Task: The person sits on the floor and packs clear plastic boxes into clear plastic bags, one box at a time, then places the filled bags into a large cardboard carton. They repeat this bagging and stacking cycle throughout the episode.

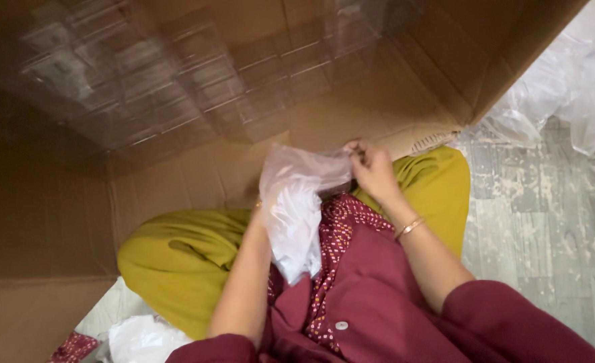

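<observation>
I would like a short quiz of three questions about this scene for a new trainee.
1. True or false: the right hand pinches the top edge of the clear plastic bag.
2. What lies behind the hands? A) a large cardboard box B) a metal shelf C) a wooden drawer
3. Fill in: on the right wrist sits a thin ____.

Key: 1 true; 2 A; 3 bangle. The left hand is mostly hidden behind the bag.
</observation>
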Motion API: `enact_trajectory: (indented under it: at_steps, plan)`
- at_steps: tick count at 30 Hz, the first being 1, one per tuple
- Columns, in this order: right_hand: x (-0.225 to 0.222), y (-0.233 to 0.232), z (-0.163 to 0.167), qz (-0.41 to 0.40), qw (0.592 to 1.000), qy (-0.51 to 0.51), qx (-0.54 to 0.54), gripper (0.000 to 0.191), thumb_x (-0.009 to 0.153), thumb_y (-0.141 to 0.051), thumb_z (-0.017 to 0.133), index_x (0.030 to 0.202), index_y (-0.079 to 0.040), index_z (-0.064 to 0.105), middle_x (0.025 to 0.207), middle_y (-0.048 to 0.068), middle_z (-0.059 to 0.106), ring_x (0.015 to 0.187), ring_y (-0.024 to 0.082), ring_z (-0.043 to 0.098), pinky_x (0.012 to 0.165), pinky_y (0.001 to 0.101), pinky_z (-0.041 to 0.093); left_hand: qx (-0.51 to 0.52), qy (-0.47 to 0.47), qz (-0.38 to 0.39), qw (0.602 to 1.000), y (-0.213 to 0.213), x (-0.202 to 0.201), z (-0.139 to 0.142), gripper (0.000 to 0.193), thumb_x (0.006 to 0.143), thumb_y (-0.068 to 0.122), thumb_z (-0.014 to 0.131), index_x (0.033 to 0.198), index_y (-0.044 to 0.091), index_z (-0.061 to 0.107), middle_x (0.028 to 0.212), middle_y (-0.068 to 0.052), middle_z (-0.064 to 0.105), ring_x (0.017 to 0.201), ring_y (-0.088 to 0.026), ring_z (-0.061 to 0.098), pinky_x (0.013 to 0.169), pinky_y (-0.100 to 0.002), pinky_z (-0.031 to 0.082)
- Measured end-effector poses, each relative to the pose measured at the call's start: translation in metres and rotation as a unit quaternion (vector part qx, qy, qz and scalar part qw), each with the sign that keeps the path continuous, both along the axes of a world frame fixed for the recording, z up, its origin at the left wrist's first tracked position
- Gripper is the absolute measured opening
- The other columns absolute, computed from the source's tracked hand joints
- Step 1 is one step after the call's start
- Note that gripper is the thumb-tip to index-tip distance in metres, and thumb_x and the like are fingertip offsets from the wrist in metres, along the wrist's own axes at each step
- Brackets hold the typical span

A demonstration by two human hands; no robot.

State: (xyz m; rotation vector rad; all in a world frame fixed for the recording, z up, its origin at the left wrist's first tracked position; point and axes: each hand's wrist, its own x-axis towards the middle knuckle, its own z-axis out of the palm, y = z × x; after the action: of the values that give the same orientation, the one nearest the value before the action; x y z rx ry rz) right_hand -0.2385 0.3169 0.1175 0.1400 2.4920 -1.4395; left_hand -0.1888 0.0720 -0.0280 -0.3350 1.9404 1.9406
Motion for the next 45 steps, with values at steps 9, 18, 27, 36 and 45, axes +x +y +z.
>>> enact_trajectory:
  at_steps: [9, 18, 27, 36, 45]
  plan:
    - [0.039, 0.017, -0.02, -0.004, 0.966, -0.03, -0.257, 0.035, 0.086, -0.002, 0.064, 0.121, -0.001, 0.062, 0.12, 0.013, 0.071, 0.109, 0.024, 0.069, 0.096, 0.0346, 0.057, -0.19, 0.121, 0.053, 0.973, 0.029, 0.026, 0.075, 0.017, 0.102, 0.019, 0.058, 0.113, 0.01, 0.067, 0.104, -0.013, 0.074, 0.093, -0.029, 0.073, 0.081, -0.037, 0.056]
    - [0.098, 0.022, 0.041, 0.271, 0.824, -0.164, -0.471, 0.042, 0.105, -0.032, 0.055, 0.122, 0.004, 0.068, 0.122, 0.011, 0.072, 0.117, 0.02, 0.066, 0.105, 0.032, 0.052, -0.122, 0.294, -0.006, 0.948, 0.08, 0.004, 0.188, 0.018, 0.101, 0.022, 0.063, 0.109, 0.009, 0.071, 0.099, -0.008, 0.075, 0.091, -0.017, 0.071, 0.08, -0.032, 0.056]
    - [0.032, 0.236, 0.03, -0.342, 0.782, 0.148, -0.499, 0.028, 0.105, -0.034, 0.061, 0.111, -0.008, 0.071, 0.113, 0.005, 0.073, 0.112, 0.019, 0.067, 0.108, 0.0377, 0.054, 0.033, 0.162, -0.002, 0.986, 0.085, 0.008, 0.164, 0.027, 0.099, 0.025, 0.067, 0.121, 0.009, 0.068, 0.094, 0.001, 0.066, 0.089, -0.007, 0.064, 0.084, -0.024, 0.051]
    - [-0.121, 0.36, 0.056, -0.395, 0.732, 0.22, -0.51, 0.036, 0.098, -0.028, 0.058, 0.129, -0.011, 0.059, 0.129, 0.006, 0.068, 0.116, 0.019, 0.063, 0.092, 0.0352, 0.049, 0.025, 0.157, 0.012, 0.987, 0.087, 0.006, 0.151, 0.037, 0.108, 0.032, 0.051, 0.111, 0.003, 0.074, 0.081, 0.0, 0.067, 0.08, -0.009, 0.061, 0.075, -0.024, 0.048]
    - [-0.045, 0.181, 0.041, -0.298, 0.825, 0.397, -0.269, 0.013, 0.114, -0.008, 0.063, 0.126, -0.006, 0.057, 0.11, 0.006, 0.06, 0.095, 0.015, 0.057, 0.086, 0.0344, 0.05, 0.093, 0.09, 0.075, 0.989, 0.078, -0.002, 0.14, 0.059, 0.108, 0.05, 0.04, 0.108, 0.001, 0.073, 0.084, -0.006, 0.074, 0.078, -0.013, 0.069, 0.076, -0.028, 0.055]
